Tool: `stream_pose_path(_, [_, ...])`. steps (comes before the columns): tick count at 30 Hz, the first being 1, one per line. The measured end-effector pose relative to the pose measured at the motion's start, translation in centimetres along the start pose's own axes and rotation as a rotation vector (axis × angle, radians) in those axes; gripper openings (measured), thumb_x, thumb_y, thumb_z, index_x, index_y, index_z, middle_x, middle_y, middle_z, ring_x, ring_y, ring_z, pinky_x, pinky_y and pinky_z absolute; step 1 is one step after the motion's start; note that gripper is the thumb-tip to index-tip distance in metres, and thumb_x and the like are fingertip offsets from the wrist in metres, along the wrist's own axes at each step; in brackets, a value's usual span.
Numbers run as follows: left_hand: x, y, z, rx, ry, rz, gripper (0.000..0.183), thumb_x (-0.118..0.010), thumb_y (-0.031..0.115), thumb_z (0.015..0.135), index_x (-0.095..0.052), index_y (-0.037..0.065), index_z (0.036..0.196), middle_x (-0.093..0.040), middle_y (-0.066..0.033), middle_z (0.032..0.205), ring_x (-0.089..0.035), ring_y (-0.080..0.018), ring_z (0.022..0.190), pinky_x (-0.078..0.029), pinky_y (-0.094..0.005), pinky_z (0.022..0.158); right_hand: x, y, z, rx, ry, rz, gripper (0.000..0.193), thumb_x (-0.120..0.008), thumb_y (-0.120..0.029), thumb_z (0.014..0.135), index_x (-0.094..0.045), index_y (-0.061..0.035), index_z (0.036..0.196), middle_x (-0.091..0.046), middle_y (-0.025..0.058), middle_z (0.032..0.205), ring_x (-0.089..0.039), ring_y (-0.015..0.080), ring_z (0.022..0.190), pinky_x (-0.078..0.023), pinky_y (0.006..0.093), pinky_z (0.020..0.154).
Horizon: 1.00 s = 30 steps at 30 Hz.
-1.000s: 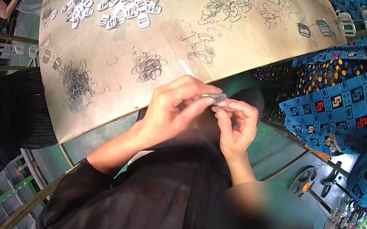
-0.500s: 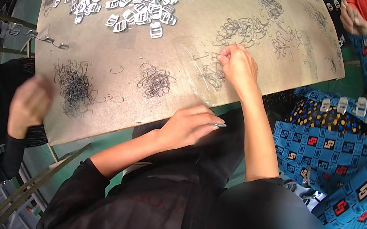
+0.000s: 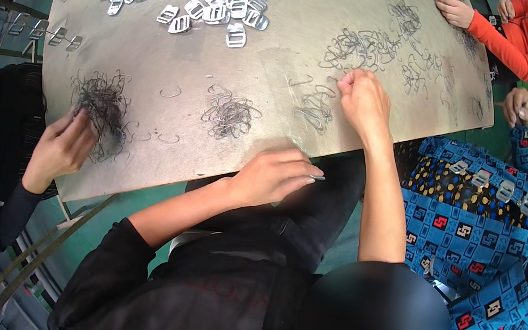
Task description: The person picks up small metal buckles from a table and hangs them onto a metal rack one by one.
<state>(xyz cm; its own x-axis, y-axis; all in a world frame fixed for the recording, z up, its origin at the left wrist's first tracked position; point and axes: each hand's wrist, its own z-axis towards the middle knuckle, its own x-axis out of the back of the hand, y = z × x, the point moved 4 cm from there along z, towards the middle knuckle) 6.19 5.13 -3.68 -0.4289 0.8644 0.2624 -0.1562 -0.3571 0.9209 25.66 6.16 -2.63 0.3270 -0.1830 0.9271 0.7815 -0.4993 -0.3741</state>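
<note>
My left hand is closed at the table's front edge. Between its thumb and fingers sits a small flat metal piece, seen edge-on, grey like the buckles. Over the table, my right hand has its fingertips pinched together; whatever they hold is too small to make out. Just left of those fingertips lies a small group of bent wire hooks, and a larger scatter of wire hooks spreads beyond. A tangled heap of wire hooks rests farther left.
Metal buckles are heaped on the far side of the table. At left, a co-worker's hand touches a dark wire pile. A person in blue sits close on my right, beside several hanging buckles. A red sleeve reaches in far right.
My right hand has shifted slightly right and nearer, still pinched; the left hand stays about the same. The left co-worker's hand has reached the wire pile. A red-sleeved arm now extends over the table.
</note>
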Motion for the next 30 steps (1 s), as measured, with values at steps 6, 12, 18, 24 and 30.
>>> stream_pose_path(6, [0.1,-0.4,-0.6,-0.066,0.051,0.057,0.018,-0.065,0.004,0.079,-0.066,0.005,0.096,-0.062,-0.0093,0.088,-0.062,-0.0262,0.081,-0.05,-0.0339,0.072,-2.9,-9.3,-2.5,0.263,-0.121,0.274,0.009,-0.064,-0.014,0.078,-0.063,-0.0061,0.083,-0.061,0.0122,0.084,-0.061,0.0301,0.081,-0.048,0.0392,0.073])
stream_pose_path(12, [0.1,-0.3,-0.7,-0.069,0.012,0.042,0.02,-0.066,0.003,0.078,-0.067,0.005,0.098,-0.063,-0.0093,0.086,-0.062,-0.0246,0.078,-0.05,-0.0327,0.069,-1.4,-5.0,-1.2,0.108,-0.002,0.335,0.008,-0.067,-0.014,0.076,-0.065,-0.0072,0.079,-0.062,0.0108,0.085,-0.062,0.0283,0.08,-0.048,0.0385,0.072])
stream_pose_path(18, [0.0,-0.3,-0.8,-0.056,0.0,0.023,0.02,-0.066,0.003,0.079,-0.067,0.006,0.099,-0.062,-0.0076,0.085,-0.061,-0.0226,0.075,-0.05,-0.032,0.067,-0.5,-0.9,-1.3,-0.031,0.012,0.18,0.008,-0.066,-0.014,0.077,-0.064,-0.0059,0.077,-0.062,0.0116,0.085,-0.061,0.0313,0.081,-0.048,0.0411,0.072])
stream_pose_path(24, [0.1,-0.2,-0.9,-0.028,-0.003,0.016,0.018,-0.065,0.007,0.08,-0.066,0.008,0.098,-0.062,-0.0064,0.086,-0.062,-0.0237,0.076,-0.051,-0.0329,0.067,-0.3,-1.6,-1.8,0.099,-0.018,0.054,0.009,-0.062,-0.014,0.081,-0.06,-0.0052,0.08,-0.06,0.0127,0.09,-0.061,0.0343,0.079,-0.047,0.044,0.069])
stream_pose_path(30, [-0.1,-0.5,-0.7,-0.058,0.033,0.025,0.017,-0.064,0.008,0.08,-0.065,0.009,0.097,-0.06,-0.0066,0.084,-0.061,-0.0249,0.075,-0.05,-0.0347,0.067,-0.3,-3.5,-1.2,0.194,0.034,0.083,0.009,-0.06,-0.013,0.083,-0.058,-0.0044,0.082,-0.058,0.0131,0.088,-0.06,0.0337,0.078,-0.047,0.0427,0.068])
